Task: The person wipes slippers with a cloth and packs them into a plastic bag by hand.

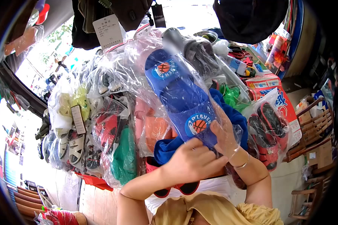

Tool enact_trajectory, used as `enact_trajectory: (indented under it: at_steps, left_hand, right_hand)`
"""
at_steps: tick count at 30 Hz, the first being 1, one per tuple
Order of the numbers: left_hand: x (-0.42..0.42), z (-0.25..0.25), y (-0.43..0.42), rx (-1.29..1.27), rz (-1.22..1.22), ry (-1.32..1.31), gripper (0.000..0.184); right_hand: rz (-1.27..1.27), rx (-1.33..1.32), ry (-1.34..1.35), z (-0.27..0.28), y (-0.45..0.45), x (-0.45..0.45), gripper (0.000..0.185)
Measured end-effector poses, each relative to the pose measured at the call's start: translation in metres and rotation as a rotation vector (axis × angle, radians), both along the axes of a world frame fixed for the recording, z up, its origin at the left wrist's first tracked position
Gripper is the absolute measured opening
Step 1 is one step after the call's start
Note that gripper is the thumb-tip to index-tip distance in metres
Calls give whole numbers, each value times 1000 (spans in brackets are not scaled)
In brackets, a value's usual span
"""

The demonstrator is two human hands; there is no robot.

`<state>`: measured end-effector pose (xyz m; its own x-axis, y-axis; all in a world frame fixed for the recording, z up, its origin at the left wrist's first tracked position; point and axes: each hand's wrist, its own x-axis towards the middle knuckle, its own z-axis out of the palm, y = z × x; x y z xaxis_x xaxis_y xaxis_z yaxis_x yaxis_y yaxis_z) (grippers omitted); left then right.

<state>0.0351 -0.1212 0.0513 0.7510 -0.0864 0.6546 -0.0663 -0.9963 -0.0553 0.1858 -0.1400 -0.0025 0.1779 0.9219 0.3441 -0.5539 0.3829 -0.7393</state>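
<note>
Slippers (180, 98) over crowded shoes (276, 122), fingers (201, 153) at edge

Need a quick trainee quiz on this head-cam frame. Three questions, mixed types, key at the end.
1. True or false: the blue slippers are bare, with no wrapping around them.
2. Left or right: which forearm has the metal bangle on it?
3. Fill in the blank: the round badges on the blue slippers each show an orange ____.

Key
1. False; they are in clear plastic.
2. The right forearm.
3. Basketball.
</note>
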Motion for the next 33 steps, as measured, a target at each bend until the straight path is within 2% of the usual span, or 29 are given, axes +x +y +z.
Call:
enact_trajectory:
  at_steps: [2, 3, 6, 7, 9, 10, 11, 12, 13, 14, 15, 17, 19, 20, 22, 25, 27, 28, 30, 31, 33]
  left_hand:
    - [-7, 5, 10, -176, -125, -19, 27]
    - [-14, 6, 16, -172, -129, -20, 27]
    - [-49, -11, 40, -536, -138, -299, 13]
    - [-59, -21, 45, -756, -61, -403, 11]
    - [-54, -36, 61, -1352, 214, -600, 13]
    - [-51, -41, 69, -1588, 93, -602, 22]
    - [-46, -42, 70, -1584, 92, -609, 22]
    - [-40, -42, 69, -1831, 24, -549, 28]
    - [-33, -44, 69, -2076, -52, -475, 33]
    - [-28, -53, 69, -2050, 13, -421, 36]
    - [-27, -59, 73, -2052, 7, -423, 36]
    - [-26, -66, 80, -2081, 182, -162, 34]
    - [-19, -54, 72, -2092, 129, -218, 32]
    - [-18, -53, 72, -2092, 165, -225, 33]
    - [-18, -54, 72, -2093, 204, -228, 34]
    - [-22, -58, 76, -2112, 140, -270, 35]
    - [-25, -64, 84, -2335, -445, -465, 35]
    - [-25, -63, 85, -2335, -445, -467, 35]
    - [-26, -58, 83, -2383, -748, -451, 35]
    - [-27, -59, 83, -2383, -747, -454, 35]
    - [-26, -63, 84, -2391, -787, -498, 34]
  right_hand:
    - [-19, 29, -18, 0, 1, 2, 74]
    - [-28, 47, -28, -3, 2, 5, 74]
    - [-30, 23, -78, -24, 4, 22, 75]
    - [-25, -19, -116, -31, 4, 28, 78]
    - [-15, -64, -154, -37, 1, 27, 81]
    - [51, -105, 32, -32, -2, 24, 80]
    - [117, -144, 217, -27, -5, 22, 81]
    - [119, -142, 212, -21, -7, 21, 81]
    - [115, -38, 84, -16, -12, 20, 81]
    - [110, 63, -45, -11, -16, 18, 82]
    - [112, 110, -38, -13, -14, 17, 79]
    - [120, 204, -24, -16, -10, 14, 72]
    - [330, -143, 432, -29, -1, 19, 54]
    - [335, -147, 433, -32, -1, 18, 54]
    - [150, -282, 460, -36, -2, 14, 47]
    - [195, -262, 415, -32, -5, 15, 47]
    - [243, -247, 428, -35, 1, 18, 51]
    - [294, -232, 440, -36, 3, 19, 55]
    - [311, -161, 422, -27, -1, 17, 60]
    - [326, -88, 402, -24, -3, 17, 66]
    - [306, -110, 424, -27, -4, 16, 64]
